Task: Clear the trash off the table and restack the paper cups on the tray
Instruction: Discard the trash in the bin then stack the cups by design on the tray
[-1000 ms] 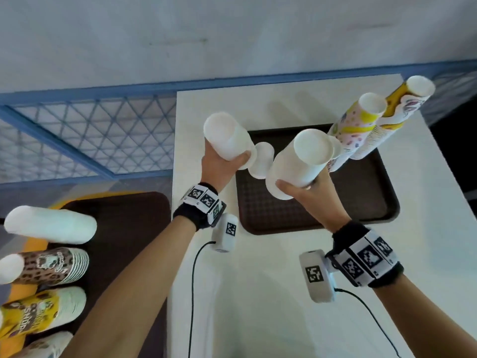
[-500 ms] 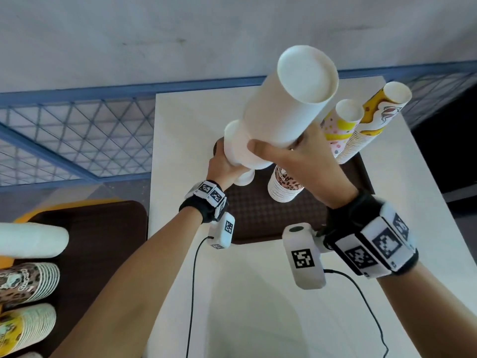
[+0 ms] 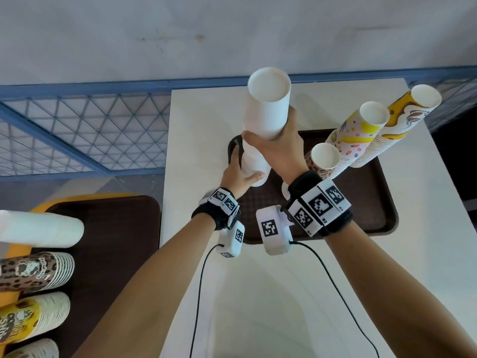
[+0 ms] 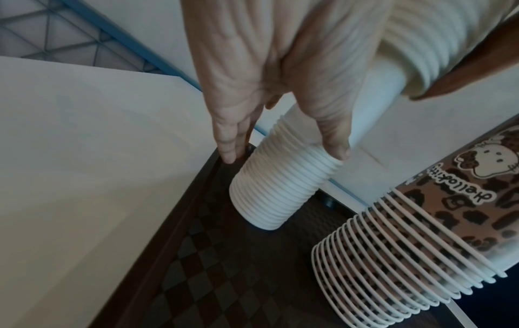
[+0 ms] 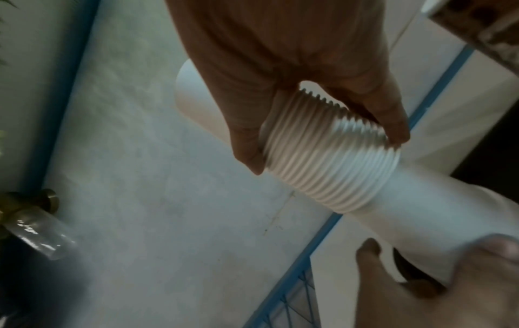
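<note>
White paper cups are being joined into one column: a second ago the two plain stacks were held apart in the air, and now the upper white stack (image 3: 268,107), gripped round its ribbed rims by the right hand (image 3: 277,148), has been swung upright and slid down over the lower white stack (image 4: 280,188). The left hand (image 3: 236,177) has brought that lower stack down to the near-left corner of the brown tray (image 3: 382,202), its thumb and fingers curled round the rims to steady it; its base looks to be touching the tray or nearly so, though I cannot tell which. I judge the plain cups almost restacked, with only the last push to seat the two halves and a release still to come. Just to the right of the right wrist stands the leopard-print stack (image 4: 421,233), close enough that a careless elbow could knock it, and beyond it lean the spotted stack (image 3: 361,130) and the yellow stack (image 3: 402,117), both tilting away to the right. Well off to the left of the left arm, below the white table (image 3: 284,306), more cup stacks (image 3: 33,270) lie on their sides on a second tray. No loose trash shows on the tabletop.
</note>
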The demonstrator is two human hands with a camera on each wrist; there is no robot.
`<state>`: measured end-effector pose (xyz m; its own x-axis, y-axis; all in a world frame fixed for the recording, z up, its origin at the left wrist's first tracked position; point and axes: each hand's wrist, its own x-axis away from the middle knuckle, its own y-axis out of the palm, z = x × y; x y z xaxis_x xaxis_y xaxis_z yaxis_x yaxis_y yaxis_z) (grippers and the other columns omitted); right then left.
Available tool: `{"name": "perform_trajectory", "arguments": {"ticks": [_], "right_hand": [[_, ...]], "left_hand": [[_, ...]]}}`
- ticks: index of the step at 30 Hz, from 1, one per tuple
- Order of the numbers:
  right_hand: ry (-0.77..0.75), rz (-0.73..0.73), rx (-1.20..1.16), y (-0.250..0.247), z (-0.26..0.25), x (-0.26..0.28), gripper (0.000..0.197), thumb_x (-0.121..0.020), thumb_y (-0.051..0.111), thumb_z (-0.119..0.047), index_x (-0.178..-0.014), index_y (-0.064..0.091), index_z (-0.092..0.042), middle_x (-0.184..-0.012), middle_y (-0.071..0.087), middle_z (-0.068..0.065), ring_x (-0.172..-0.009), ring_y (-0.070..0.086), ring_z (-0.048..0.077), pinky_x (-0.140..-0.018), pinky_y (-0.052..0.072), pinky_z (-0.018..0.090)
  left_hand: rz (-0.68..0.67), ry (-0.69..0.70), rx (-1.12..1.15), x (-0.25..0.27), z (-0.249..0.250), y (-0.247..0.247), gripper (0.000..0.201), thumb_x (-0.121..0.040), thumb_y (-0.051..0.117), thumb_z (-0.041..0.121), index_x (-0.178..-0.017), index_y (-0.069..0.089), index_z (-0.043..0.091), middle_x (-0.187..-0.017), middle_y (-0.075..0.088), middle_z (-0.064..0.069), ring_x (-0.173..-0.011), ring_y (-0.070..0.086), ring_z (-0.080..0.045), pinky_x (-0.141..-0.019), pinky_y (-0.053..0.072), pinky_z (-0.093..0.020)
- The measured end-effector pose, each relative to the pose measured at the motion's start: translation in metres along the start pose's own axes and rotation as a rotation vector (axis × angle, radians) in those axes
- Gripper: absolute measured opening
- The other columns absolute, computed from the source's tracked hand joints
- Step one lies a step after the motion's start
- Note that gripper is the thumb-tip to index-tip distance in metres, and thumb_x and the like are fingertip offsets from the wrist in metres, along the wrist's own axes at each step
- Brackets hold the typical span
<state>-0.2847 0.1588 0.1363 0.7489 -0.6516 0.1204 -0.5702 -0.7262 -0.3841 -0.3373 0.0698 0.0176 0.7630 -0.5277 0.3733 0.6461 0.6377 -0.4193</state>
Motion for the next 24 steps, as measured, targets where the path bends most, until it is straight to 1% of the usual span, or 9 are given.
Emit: {"name": "perform_trajectory", "arguments": {"ticks": [3,5,8,11,15,18,20,22,24], "right_hand": [[0.067,-0.002,0.012,0.009,0.012,0.001,0.080,-0.074,0.074,-0.026,-0.137,0.025,-0.015,-0.127,0.052,0.004,-0.100,0.047,0.013,-0.083,0.039,0.026],[0.113,-0.003,0.023,0.016,0.020,0.003,0.084,-0.075,0.072,-0.025,-0.139,0.020,-0.015,-0.133,0.048,0.008,-0.113,0.049,0.022,-0.088,0.040,0.030],[0.118,0.016,0.023,0.028,0.025,0.014,0.097,-0.073,0.073,-0.021,-0.144,0.008,-0.015,-0.141,0.035,0.014,-0.129,0.038,0.030,-0.097,0.034,0.032],[0.019,0.108,0.078,0.041,0.019,0.032,0.102,-0.074,0.072,-0.021,-0.146,0.001,-0.009,-0.151,0.014,0.018,-0.139,0.018,0.031,-0.107,0.021,0.030],[-0.146,0.330,0.190,0.065,-0.004,0.058,0.101,-0.072,0.068,-0.028,-0.146,0.004,-0.002,-0.154,-0.004,0.025,-0.144,0.001,0.038,-0.116,0.003,0.050],[-0.239,0.416,0.120,0.087,-0.016,0.079,0.095,-0.071,0.063,-0.026,-0.144,0.010,0.003,-0.153,-0.001,0.030,-0.144,0.003,0.038,-0.116,-0.004,0.041],[-0.357,0.362,0.067,0.107,-0.019,0.096,0.090,-0.073,0.062,-0.022,-0.143,0.013,0.005,-0.151,0.002,0.032,-0.141,0.004,0.032,-0.115,-0.007,0.023],[-0.472,0.191,0.049,0.134,-0.019,0.115,0.083,-0.077,0.061,-0.020,-0.143,0.015,0.001,-0.152,0.007,0.030,-0.141,0.011,0.030,-0.116,0.008,0.022],[-0.539,-0.039,0.022,0.165,-0.018,0.135,0.069,-0.080,0.060,-0.016,-0.139,0.027,-0.001,-0.147,0.026,0.025,-0.136,0.027,0.027,-0.112,0.022,0.015]], "left_hand": [[0.000,-0.015,-0.012,0.008,-0.008,-0.006,0.099,-0.076,0.072,0.031,-0.147,0.004,0.019,-0.151,0.032,-0.009,-0.135,0.038,-0.029,-0.111,0.034,-0.039],[0.019,-0.010,-0.014,0.015,-0.014,-0.013,0.100,-0.076,0.073,0.030,-0.147,0.005,0.017,-0.149,0.035,-0.011,-0.135,0.038,-0.029,-0.110,0.033,-0.037],[0.048,-0.014,-0.011,0.029,-0.025,-0.025,0.098,-0.077,0.072,0.027,-0.147,0.005,0.015,-0.149,0.033,-0.014,-0.137,0.036,-0.027,-0.109,0.030,-0.034],[0.103,-0.036,0.053,0.045,-0.041,-0.037,0.094,-0.077,0.072,0.023,-0.147,0.010,0.018,-0.146,0.037,-0.017,-0.135,0.038,-0.026,-0.111,0.032,-0.035],[0.237,-0.042,0.115,0.072,-0.065,-0.062,0.080,-0.080,0.069,0.018,-0.144,0.020,0.016,-0.137,0.045,-0.019,-0.127,0.046,-0.027,-0.107,0.038,-0.040],[0.364,-0.059,0.195,0.098,-0.083,-0.086,0.071,-0.081,0.066,0.016,-0.140,0.027,0.015,-0.131,0.050,-0.016,-0.122,0.050,-0.024,-0.106,0.042,-0.039],[0.465,-0.034,0.237,0.121,-0.093,-0.104,0.063,-0.083,0.064,0.013,-0.137,0.032,0.010,-0.127,0.053,-0.016,-0.119,0.053,-0.021,-0.101,0.044,-0.029],[0.569,0.006,0.293,0.146,-0.103,-0.123,0.055,-0.085,0.061,0.009,-0.133,0.036,0.008,-0.120,0.056,-0.012,-0.114,0.056,-0.018,-0.094,0.046,-0.021],[0.688,0.040,0.344,0.173,-0.113,-0.144,0.048,-0.085,0.059,0.007,-0.129,0.040,0.008,-0.109,0.058,-0.005,-0.105,0.059,-0.013,-0.089,0.047,-0.018]]}}
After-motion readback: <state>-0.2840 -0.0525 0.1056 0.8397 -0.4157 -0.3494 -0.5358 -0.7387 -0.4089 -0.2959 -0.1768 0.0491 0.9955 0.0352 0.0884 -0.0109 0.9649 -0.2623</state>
